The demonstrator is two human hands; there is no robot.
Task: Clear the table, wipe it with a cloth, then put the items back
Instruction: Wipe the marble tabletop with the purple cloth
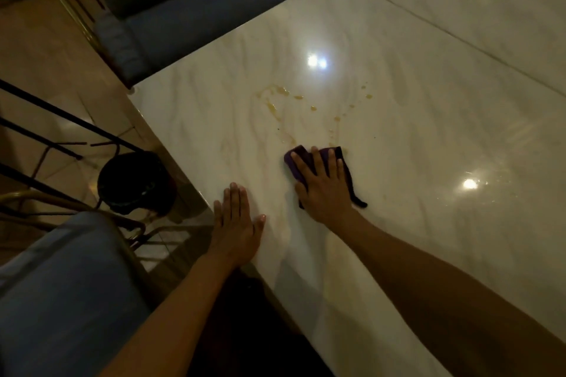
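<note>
Dim room, warm light. Tan tiled floor [55, 49], glossy. Blue-cushioned chair [147, 18] with brass frame past the table's far-left corner; second blue cushion [61, 294] at near left. Black round bin [134, 182] on the floor beside the left edge. Black metal bars [61, 119] at left.

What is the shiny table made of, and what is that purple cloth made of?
The table looks like polished marble, or a marble-look slab: pale with soft grey veins, and glossy enough to mirror the lamps. The purple cloth under the right hand looks like soft, matte fabric, perhaps microfibre: it folds limply and does not shine.
</note>
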